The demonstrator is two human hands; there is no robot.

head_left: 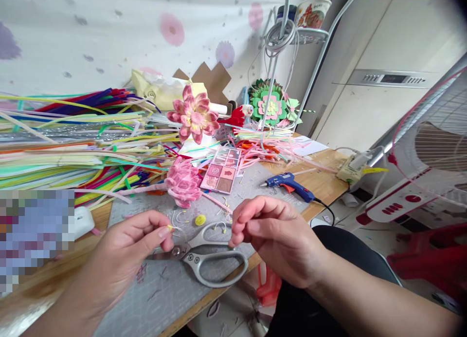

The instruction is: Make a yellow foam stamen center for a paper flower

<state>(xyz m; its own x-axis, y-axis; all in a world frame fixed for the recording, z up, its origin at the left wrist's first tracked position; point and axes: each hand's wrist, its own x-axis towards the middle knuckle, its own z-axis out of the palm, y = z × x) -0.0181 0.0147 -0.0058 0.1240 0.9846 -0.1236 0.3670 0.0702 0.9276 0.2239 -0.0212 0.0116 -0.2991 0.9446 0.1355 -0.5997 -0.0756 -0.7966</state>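
My left hand (146, 239) pinches a thin white strand with a yellow tip (171, 227) between thumb and forefinger. To its right, my right hand (273, 235) hangs over the scissor handles, its fingers curled together towards the thumb; anything small between them is hidden. Grey-handled scissors (197, 259) lie below both hands on the grey cutting mat (156, 293). Just beyond them are a yellow disc (200, 220) and several bent white strands with yellow ends (221, 225). A fluffy pink flower (183, 182) on a stem lies behind my left hand.
Bundles of coloured pipe cleaners (73, 152) fill the left back. A makeup palette (221, 170), a pink-and-yellow flower (195, 115) and a blue glue gun (290, 184) are further back. A fan (426, 167) stands at the right, past the table edge.
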